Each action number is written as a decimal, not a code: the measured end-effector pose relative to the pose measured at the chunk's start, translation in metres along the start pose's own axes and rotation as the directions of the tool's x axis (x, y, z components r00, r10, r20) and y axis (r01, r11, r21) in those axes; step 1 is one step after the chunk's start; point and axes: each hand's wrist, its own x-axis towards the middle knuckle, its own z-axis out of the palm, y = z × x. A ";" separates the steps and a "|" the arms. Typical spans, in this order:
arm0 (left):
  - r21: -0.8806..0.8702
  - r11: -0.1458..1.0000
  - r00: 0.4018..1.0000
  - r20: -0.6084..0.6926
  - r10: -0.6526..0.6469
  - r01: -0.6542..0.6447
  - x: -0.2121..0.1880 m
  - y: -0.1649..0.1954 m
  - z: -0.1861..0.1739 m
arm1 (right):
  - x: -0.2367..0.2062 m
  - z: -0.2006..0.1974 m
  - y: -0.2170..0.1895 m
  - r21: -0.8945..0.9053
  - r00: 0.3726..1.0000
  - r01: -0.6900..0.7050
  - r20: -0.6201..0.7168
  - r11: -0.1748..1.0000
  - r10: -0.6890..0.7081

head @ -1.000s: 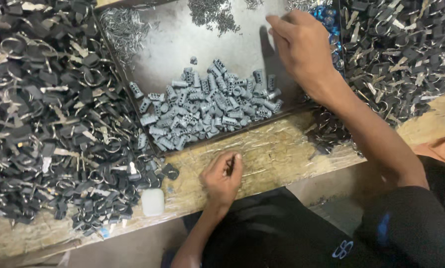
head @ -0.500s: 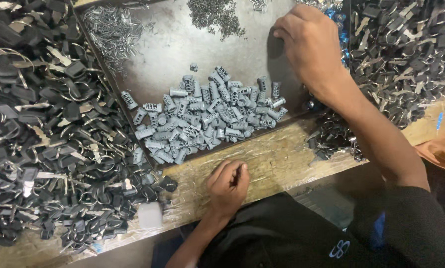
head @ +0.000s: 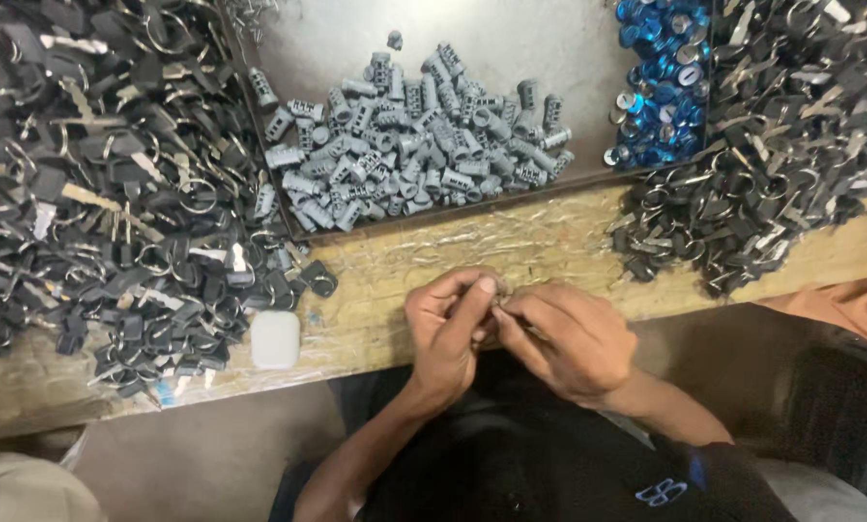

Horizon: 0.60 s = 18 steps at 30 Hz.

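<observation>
Two hands met at the near edge of the wooden bench (head: 511, 251), fingertips pressed together over something small. The left hand (head: 448, 333) curled its thumb and forefinger toward the right hand (head: 564, 338), and both pinched a tiny part (head: 497, 307) between them; it was almost wholly hidden by the fingers, so its kind could not be told. It sat just above the bench's front edge, over the person's dark lap.

Beyond the hands lay a shallow metal tray (head: 549, 39) holding a heap of grey ribbed lock cylinders (head: 414, 135), piled toward the tray's near rim. In the tray's right corner sat a cluster of shiny blue caps (head: 661, 82). Left of the tray spread a broad pile of black-headed keys on rings (head: 95, 184), reaching down to the bench's front edge. A second such pile of keys (head: 781, 135) covered the right side, just beside the blue caps. A small white rounded case (head: 275, 339) rested on the bench near the left pile, well apart from the left hand.
</observation>
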 end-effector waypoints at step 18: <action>-0.029 0.994 0.993 0.052 0.107 -0.106 -0.062 -0.024 -0.019 | -0.095 0.034 -0.009 -0.082 0.956 0.187 -0.215 0.979 -0.200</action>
